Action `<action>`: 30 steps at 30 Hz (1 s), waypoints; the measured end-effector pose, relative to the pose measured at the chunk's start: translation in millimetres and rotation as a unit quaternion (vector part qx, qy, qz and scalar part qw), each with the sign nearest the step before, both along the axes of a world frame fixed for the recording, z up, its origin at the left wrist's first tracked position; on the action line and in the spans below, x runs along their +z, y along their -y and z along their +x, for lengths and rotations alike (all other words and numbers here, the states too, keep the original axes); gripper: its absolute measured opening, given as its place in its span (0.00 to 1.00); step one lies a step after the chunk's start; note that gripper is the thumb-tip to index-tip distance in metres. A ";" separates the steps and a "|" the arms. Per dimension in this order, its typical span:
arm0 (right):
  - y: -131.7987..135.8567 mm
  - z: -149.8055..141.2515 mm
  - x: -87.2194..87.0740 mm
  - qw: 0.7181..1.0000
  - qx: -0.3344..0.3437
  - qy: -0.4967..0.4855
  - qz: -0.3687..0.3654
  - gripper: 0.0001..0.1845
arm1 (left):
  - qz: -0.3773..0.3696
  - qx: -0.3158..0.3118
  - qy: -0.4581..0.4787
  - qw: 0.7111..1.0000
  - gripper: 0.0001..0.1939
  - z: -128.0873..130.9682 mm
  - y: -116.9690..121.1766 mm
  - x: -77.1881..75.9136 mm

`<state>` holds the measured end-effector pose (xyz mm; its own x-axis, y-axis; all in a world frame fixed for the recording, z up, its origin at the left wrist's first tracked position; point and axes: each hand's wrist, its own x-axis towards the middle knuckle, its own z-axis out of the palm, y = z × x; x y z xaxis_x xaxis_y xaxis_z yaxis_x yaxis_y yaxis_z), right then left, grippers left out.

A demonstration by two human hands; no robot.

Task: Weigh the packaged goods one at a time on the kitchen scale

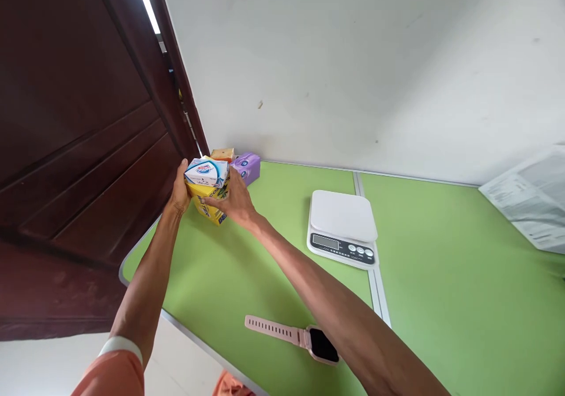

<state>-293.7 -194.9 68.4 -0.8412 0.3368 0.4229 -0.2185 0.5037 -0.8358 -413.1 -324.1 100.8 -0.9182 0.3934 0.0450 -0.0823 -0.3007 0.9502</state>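
Both my hands reach to the far left corner of the green table [273, 249]. My left hand [179, 191] grips the left side of a small stack of soap boxes: a white and blue box [205, 172] lies on top of a yellow box [210, 206]. My right hand [236, 200] presses its fingers against the right side of the same stack. Just behind stand a purple box [246, 166] and an orange box [222, 154] against the wall.
A white digital kitchen scale [342, 226] sits mid-table by the seam. A pink smartwatch [295, 337] lies near the front edge under my right forearm. Printed papers [529, 199] rest at the far right. A dark wooden door [79, 131] stands left of the table.
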 end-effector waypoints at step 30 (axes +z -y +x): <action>-65.2 138.7 30.2 0.993 -0.052 -0.107 0.002 0.41 | -0.208 0.114 -0.513 0.825 0.41 127.7 -36.1 37.4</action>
<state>-155.0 -129.6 98.6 -0.6932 0.4150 0.5893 -0.3367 0.5365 -0.7738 -285.4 -288.0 138.2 -0.5327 0.3935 0.7493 0.8433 0.1719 0.5093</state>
